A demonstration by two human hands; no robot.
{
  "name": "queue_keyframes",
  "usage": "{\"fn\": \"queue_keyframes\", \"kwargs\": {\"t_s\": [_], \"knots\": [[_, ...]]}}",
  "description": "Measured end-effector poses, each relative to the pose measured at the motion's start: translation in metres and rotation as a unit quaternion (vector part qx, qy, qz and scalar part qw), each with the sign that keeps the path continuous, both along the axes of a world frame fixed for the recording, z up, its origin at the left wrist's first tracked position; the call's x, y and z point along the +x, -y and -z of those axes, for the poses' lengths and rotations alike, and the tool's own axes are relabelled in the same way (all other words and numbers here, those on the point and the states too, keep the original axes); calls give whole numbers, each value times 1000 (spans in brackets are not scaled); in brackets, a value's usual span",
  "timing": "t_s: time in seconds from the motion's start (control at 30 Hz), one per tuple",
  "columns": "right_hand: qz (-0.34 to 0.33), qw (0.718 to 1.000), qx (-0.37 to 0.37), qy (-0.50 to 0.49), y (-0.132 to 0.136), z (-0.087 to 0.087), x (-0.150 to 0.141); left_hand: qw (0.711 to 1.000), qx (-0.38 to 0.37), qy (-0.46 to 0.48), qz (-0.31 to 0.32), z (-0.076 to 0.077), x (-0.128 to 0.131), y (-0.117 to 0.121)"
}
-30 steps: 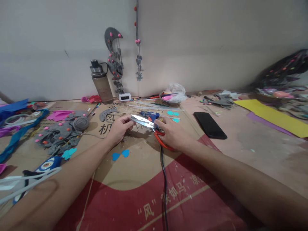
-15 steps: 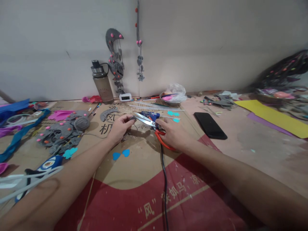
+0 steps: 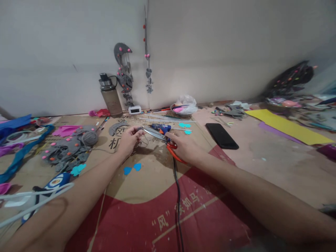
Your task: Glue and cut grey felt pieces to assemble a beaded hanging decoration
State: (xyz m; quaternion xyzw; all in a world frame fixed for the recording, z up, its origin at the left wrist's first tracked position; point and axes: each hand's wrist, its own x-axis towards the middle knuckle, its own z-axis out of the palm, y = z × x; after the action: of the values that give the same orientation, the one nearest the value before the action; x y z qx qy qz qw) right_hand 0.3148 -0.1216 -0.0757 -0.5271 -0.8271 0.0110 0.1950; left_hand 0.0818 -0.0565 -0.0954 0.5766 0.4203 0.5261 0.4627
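Orange-handled scissors point(image 3: 160, 135), steel blades, bright, seemingly closed: held over the cardboard sheet point(image 3: 147, 183), toward its far edge, between both hands. Long axis: slanting from handles, near right, to tip, far left. Right hand point(image 3: 186, 146): clamped on the handles. Left hand point(image 3: 128, 140): apart from the right, pinching a small dark-grey piece point(image 3: 141, 129) beside the tip; blade contact, cannot tell.
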Motion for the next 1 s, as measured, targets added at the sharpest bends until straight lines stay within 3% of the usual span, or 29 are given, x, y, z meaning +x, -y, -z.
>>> {"fn": "queue_keyframes", "kwargs": {"t_s": [0.2, 0.37, 0.8, 1.0], "knots": [[18, 998, -3, -67, 3, 1, 1, 1000, -9, 12, -18, -1, 1, 0], [36, 996, 10, -79, 6, -1, 6, 1000, -5, 7, 10, -2, 3, 2], [54, 996, 46, 55, 11, 5, 10, 991, -51, 61, 104, -10, 14, 15], [54, 990, 79, 106, 7, 6, 14, 991, -76, 45, 105, -8, 17, 18]]}}
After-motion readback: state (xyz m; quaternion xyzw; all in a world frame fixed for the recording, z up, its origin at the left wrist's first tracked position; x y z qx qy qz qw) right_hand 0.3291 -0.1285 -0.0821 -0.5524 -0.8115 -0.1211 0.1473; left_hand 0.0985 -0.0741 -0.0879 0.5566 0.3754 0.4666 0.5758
